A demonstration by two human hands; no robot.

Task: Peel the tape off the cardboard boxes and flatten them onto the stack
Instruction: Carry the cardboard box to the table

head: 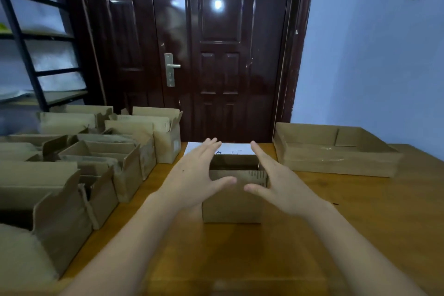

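While both hands, left hand (197,173) and right hand (281,180), hovered spread open and empty over the small open-topped brown cardboard box (234,197) mid wooden table (360,223), many unflattened brown boxes (96,163) waited left, and the flattened cardboard stack (336,154) far right looked short, so mostly undone.

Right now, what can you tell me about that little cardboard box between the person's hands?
The small box is plain brown cardboard, standing upright on the wooden table with its top open and a dark inside. One top flap shows rough corrugated edges. A white sheet of paper lies just behind it. The left hand and right hand hover at its sides with straight fingers spread; whether they touch it is unclear. No tape is plainly visible from here.
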